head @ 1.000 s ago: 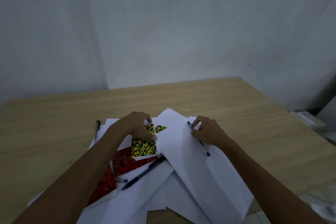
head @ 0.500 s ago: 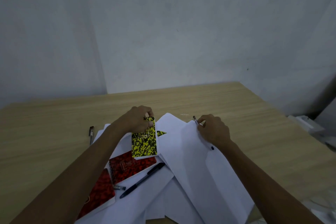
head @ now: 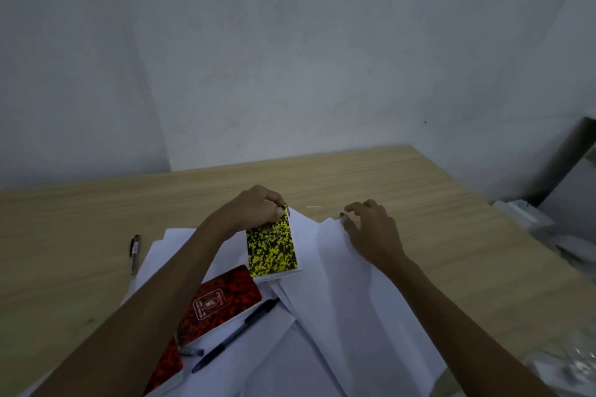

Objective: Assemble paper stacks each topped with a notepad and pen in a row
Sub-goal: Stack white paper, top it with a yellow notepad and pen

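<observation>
Wooden table (head: 96,213) | left hand (head: 254,208) grips yellow notepad's (head: 272,243) far end | right hand (head: 371,229) pinches pen (head: 344,216)

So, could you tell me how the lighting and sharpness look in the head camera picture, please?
Head view: dim, flat light with a bluish cast and no glare; wide-angle lens bows the table edge; the yellow notepad held by the left hand is fairly sharp; the right hand looks slightly soft, and the bottom right corner is blurred.

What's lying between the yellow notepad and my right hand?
Only loose white paper sheets, seen in the head view, between the yellow notepad and the right hand.
</observation>
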